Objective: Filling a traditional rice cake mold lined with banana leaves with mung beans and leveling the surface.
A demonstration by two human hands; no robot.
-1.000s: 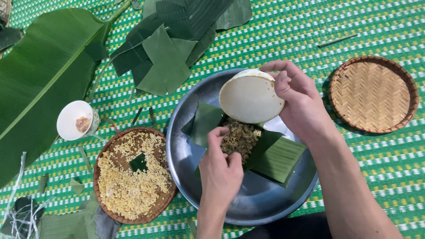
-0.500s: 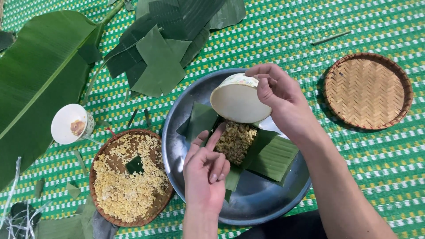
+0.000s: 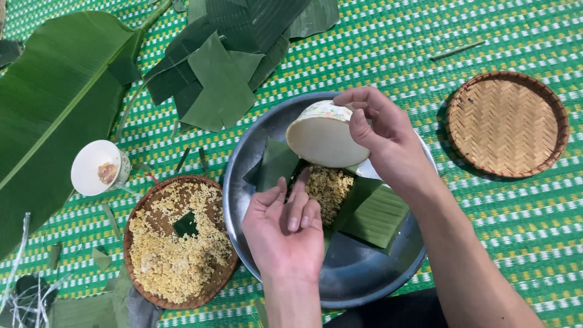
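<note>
A round metal tray (image 3: 364, 279) lies on the green woven mat. In it, folded banana leaves (image 3: 376, 212) cradle a heap of yellowish rice (image 3: 329, 189). My right hand (image 3: 388, 143) grips a small white bowl (image 3: 323, 138), tipped on its side just above the rice. My left hand (image 3: 285, 228) rests palm down at the heap's left edge, fingers together, touching the rice and the leaf. Left of the tray sits a shallow woven basket (image 3: 136, 228) filled with more yellowish rice and a small green leaf scrap.
A white cup (image 3: 97, 167) stands left of the basket. An empty woven basket (image 3: 507, 124) sits at the right. Cut banana leaf pieces (image 3: 221, 79) lie above the tray, a large whole leaf (image 3: 54, 109) at far left. Leaf scraps and strips litter the lower left.
My right hand has tipped the bowl further and carried it slightly right above the rice. My left hand's fingers have moved in closer against the rice heap.
</note>
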